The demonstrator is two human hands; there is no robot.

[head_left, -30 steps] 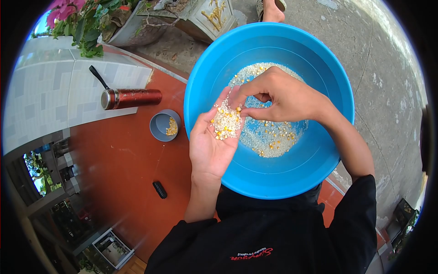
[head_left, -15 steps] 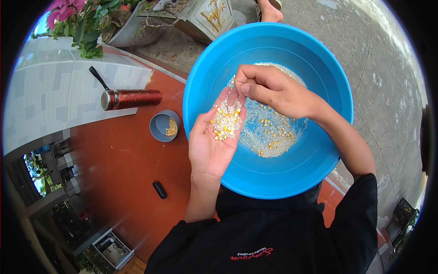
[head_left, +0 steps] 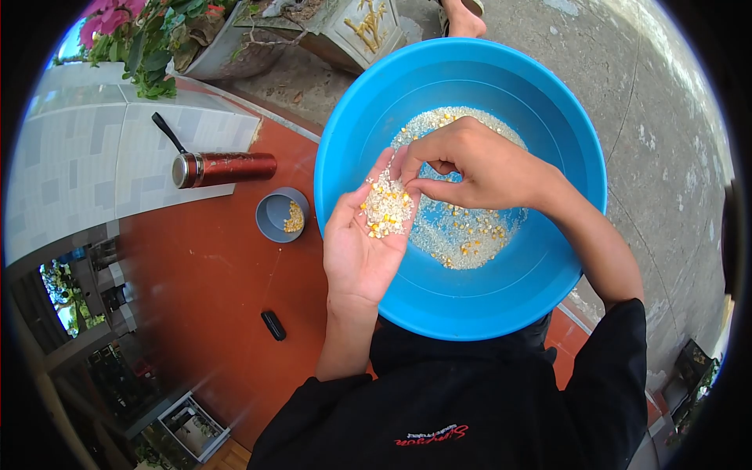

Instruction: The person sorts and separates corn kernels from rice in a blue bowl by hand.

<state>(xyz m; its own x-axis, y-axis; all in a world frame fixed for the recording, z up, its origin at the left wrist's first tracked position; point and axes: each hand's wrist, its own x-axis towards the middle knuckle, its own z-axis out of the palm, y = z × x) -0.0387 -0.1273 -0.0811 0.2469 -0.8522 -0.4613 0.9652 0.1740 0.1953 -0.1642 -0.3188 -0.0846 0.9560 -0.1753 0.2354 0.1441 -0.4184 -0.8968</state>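
Note:
A big blue basin (head_left: 462,317) rests at my lap, with pale broken grains (head_left: 454,254) and yellow corn kernels spread on its bottom. Over its left side my left hand (head_left: 368,235) lies palm up, cupping a heap of pale grains and yellow kernels (head_left: 388,205). My right hand (head_left: 470,164) is above that palm, thumb and forefinger pinched at the heap's right edge near the left fingers. Whatever is between those fingertips is too small to make out.
On the red floor left of the basin stand a grey bowl (head_left: 274,227) with yellow kernels, a red flask (head_left: 227,169) and a small black case (head_left: 273,325). Planters (head_left: 345,39) are at the upper left. Someone's bare foot (head_left: 465,22) shows beyond the basin.
My right hand has moved slightly down, from the left fingertips to the edge of the heap, and its wrist is more arched. The left hand has barely moved.

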